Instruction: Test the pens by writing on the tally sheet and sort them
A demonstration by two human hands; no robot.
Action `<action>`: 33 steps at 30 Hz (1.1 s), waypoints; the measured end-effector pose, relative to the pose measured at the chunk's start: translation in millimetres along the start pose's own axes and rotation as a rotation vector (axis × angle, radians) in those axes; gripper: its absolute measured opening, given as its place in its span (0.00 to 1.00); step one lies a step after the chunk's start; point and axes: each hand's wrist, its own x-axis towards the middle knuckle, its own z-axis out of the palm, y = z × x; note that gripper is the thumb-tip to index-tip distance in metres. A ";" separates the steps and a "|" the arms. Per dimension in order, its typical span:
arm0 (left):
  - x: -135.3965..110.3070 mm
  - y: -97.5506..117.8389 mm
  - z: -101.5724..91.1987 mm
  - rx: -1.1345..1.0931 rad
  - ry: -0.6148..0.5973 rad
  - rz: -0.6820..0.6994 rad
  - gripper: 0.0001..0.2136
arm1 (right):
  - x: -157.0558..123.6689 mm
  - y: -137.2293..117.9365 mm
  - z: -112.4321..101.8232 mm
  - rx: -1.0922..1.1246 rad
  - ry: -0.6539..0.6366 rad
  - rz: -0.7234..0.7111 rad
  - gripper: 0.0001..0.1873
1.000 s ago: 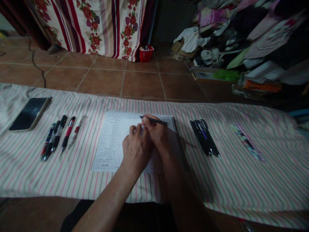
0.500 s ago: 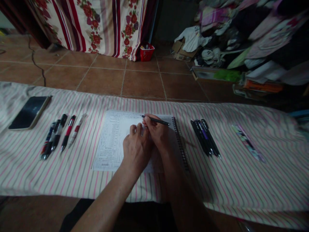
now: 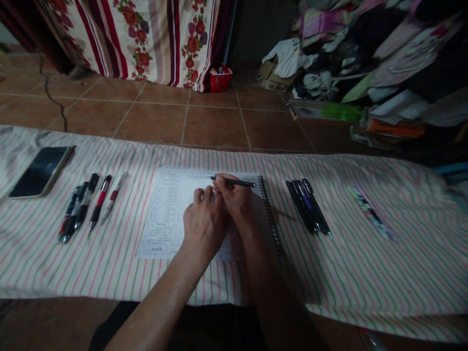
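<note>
1. Far left: a smartphone (image 3: 40, 171), dark screen facing up, lying flat on a pink-and-grey striped cloth (image 3: 44, 263), well apart from the paper. Best left there, out of the working area.
2. Next to the right: a cluster of dark pens (image 3: 75, 208), then a red-and-black pen (image 3: 100, 202) and a white-and-red pen (image 3: 113, 197), side by side and angled the same way. Best left in this order for easy selection.
3. Centre left: left grip (image 3: 204, 226) open, fingers lightly curled, holding nothing, resting on a printed form (image 3: 161, 214), with fingertips just beside the right hand. Recommended: light, even fingertip pressure, enough to pin the sheet without creasing it.
4. Under the form: a spiral notebook (image 3: 271, 217), binding along its right edge, serving as a firm backing. Print on the form too small to read. Recommended: sheet kept square on the backing.
5. Centre right: right grip (image 3: 236, 200) closed on a black pen (image 3: 234, 182), barrel lying nearly level above the sheet. Contact between pen tip and paper: cannot be told. Recommended: relaxed hold, with the wrist steady.
6. Right of the notebook: a bundle of dark pens (image 3: 309, 207), lying close together.
7. Far right: a slim patterned strip (image 3: 371, 214), kind unclear.
</note>
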 end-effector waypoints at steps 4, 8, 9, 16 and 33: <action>-0.4 0.0 0.3 0.004 0.002 0.004 0.13 | -0.1 0.9 -0.7 -0.003 0.003 -0.023 0.08; -0.3 0.0 1.3 0.002 0.010 0.008 0.14 | -0.3 3.0 -1.2 -0.037 -0.007 -0.011 0.08; -0.2 0.1 1.5 0.003 0.009 0.007 0.14 | -0.4 3.2 -1.2 -0.027 -0.003 -0.010 0.08; -0.8 0.7 0.8 0.033 -0.011 -0.011 0.15 | -1.7 -4.5 -1.9 -0.052 -0.020 0.033 0.07; -1.1 -0.6 0.7 0.036 -0.011 -0.007 0.13 | -1.4 2.9 -1.4 -0.050 0.025 -0.010 0.06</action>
